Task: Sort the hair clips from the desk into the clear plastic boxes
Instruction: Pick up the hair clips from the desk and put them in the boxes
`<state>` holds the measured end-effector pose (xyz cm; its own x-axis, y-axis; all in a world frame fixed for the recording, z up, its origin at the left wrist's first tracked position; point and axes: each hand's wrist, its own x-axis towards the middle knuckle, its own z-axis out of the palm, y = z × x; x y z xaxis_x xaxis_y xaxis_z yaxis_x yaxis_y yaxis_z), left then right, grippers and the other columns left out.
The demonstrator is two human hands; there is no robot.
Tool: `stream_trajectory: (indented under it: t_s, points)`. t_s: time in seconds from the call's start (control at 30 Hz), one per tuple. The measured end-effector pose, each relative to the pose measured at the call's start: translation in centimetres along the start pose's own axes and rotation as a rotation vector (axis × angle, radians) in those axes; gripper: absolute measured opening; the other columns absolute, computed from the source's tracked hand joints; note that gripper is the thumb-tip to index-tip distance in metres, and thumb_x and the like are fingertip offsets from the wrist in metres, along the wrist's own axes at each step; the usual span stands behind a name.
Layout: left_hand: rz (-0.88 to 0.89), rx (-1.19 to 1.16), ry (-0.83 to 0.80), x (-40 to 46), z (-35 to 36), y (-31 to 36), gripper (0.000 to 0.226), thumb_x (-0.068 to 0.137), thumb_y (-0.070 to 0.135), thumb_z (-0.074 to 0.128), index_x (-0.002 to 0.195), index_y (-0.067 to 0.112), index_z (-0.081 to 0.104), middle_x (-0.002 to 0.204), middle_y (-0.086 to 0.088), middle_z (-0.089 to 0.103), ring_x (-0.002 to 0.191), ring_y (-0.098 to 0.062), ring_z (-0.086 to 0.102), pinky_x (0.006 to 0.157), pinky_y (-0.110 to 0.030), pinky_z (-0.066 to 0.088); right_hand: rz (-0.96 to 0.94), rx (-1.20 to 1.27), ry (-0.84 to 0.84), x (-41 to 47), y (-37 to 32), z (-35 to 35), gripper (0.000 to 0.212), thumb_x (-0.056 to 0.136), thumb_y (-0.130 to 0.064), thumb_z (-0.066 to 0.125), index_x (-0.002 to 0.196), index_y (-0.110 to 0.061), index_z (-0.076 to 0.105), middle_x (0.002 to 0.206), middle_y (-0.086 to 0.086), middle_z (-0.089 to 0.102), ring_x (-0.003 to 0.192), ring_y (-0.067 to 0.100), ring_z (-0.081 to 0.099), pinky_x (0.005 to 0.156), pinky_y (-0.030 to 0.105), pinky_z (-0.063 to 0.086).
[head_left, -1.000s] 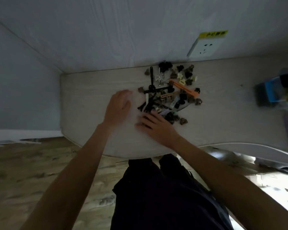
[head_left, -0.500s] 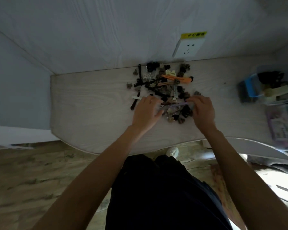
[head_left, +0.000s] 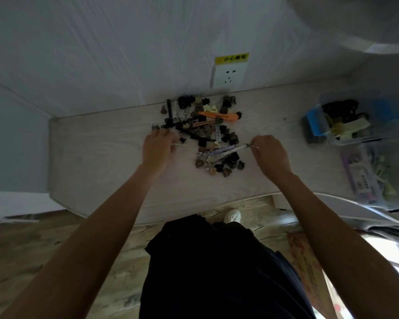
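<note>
Hair clip pile [head_left: 205, 134] is spread on the desk [head_left: 97, 162], close to the back edge, roughly mid-width, just below the wall socket [head_left: 228, 75]. Mixed in the pile: small dark and brown claw clips, a long orange clip [head_left: 219, 115] near the back, long black clips [head_left: 171, 116] at the back-left, pale purple flat clips [head_left: 219, 151] toward the front.

Left hand [head_left: 156, 149] is placed at the pile's left side, fingers curled; a thin white clip [head_left: 180, 145] is seen sticking out from under the fingertips toward the pile. It appears pinched, though the contact itself is hidden by the hand.

Right hand [head_left: 268, 153] is placed at the pile's right side, fingers curled, a thin silvery clip [head_left: 242, 147] pinched at its end between the fingertips; the clip's far end points back into the pile, beside the purple ones.

Clear plastic boxes are set near the desk's right edge: one [head_left: 341, 125] toward the back, with dark and cream clips inside and a blue part at its left; another [head_left: 366, 178] nearer the front edge, its contents blurred, with purple and pale green shapes made out.

Wall socket is topped by a yellow label [head_left: 232, 58]. Dark clothing [head_left: 217, 268] and a white shoe [head_left: 232, 215] are seen below the desk's front edge, over wood-pattern flooring [head_left: 44, 245].
</note>
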<state>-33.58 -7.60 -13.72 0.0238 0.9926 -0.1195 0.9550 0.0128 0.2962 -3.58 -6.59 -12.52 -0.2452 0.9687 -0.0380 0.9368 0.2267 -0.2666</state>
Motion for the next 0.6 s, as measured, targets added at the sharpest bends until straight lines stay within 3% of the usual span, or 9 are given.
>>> stream_trajectory:
  t_s: [0.1, 0.2, 0.3, 0.4, 0.5, 0.6]
  points:
    - [0.043, 0.050, 0.038, 0.4, 0.3, -0.5, 0.012, 0.086, 0.018, 0.060, 0.092, 0.009, 0.065, 0.100, -0.012, 0.064, 0.103, -0.034, 0.051, 0.081, -0.041, 0.039, -0.041, 0.082, -0.136, 1.0, -2.3, -0.5, 0.016, 0.097, -0.011, 0.039, 0.102, -0.001, 0.051, 0.094, 0.020, 0.057, 0.079, 0.034, 0.055, 0.068, 0.039, 0.042]
    - [0.041, 0.060, 0.081, 0.3, 0.0, 0.1, 0.016, 0.091, 0.016, 0.051, 0.095, 0.006, 0.063, 0.097, -0.014, 0.065, 0.100, -0.033, 0.053, 0.082, -0.041, 0.037, -0.186, 0.116, -0.243, 2.2, -4.5, 0.3, 0.018, 0.092, 0.000, 0.039, 0.108, 0.002, 0.047, 0.105, 0.023, 0.051, 0.085, 0.036, 0.051, 0.073, 0.042, 0.038]
    - [-0.011, -0.116, 0.201, -1.0, -1.5, 3.0, 0.019, 0.097, 0.018, 0.043, 0.099, 0.008, 0.059, 0.078, -0.008, 0.061, 0.073, -0.027, 0.057, 0.066, -0.034, 0.039, -0.196, 0.003, -0.253, 2.9, -4.8, 1.3, 0.030, 0.086, 0.001, 0.046, 0.116, 0.002, 0.047, 0.114, 0.024, 0.048, 0.097, 0.038, 0.048, 0.079, 0.043, 0.037]
    - [0.002, -0.254, 0.037, -3.0, -1.3, 6.7, 0.022, 0.100, 0.026, 0.036, 0.096, 0.011, 0.052, 0.062, 0.006, 0.047, 0.050, -0.014, 0.043, 0.049, -0.028, 0.028, -0.231, -0.085, -0.228, 3.1, -3.8, 1.5, 0.037, 0.080, 0.003, 0.051, 0.118, 0.001, 0.050, 0.117, 0.024, 0.049, 0.102, 0.038, 0.046, 0.081, 0.042, 0.035]
    - [0.020, -0.219, -0.161, -3.7, 1.1, 9.0, 0.021, 0.094, 0.033, 0.045, 0.088, 0.016, 0.054, 0.065, 0.008, 0.048, 0.059, -0.015, 0.051, 0.052, -0.027, 0.033, -0.283, -0.058, -0.203, 2.8, -2.6, 1.0, 0.033, 0.071, 0.009, 0.061, 0.103, 0.002, 0.059, 0.100, 0.025, 0.058, 0.090, 0.039, 0.053, 0.072, 0.041, 0.041]
    - [-0.091, -0.131, -0.149, -3.1, 2.6, 10.6, 0.018, 0.088, 0.032, 0.050, 0.093, 0.018, 0.058, 0.083, -0.002, 0.061, 0.076, -0.025, 0.061, 0.059, -0.027, 0.041, -0.304, -0.067, -0.185, 2.1, -1.5, 0.8, 0.033, 0.053, 0.008, 0.073, 0.083, -0.001, 0.064, 0.077, 0.020, 0.063, 0.070, 0.036, 0.059, 0.060, 0.034, 0.046]
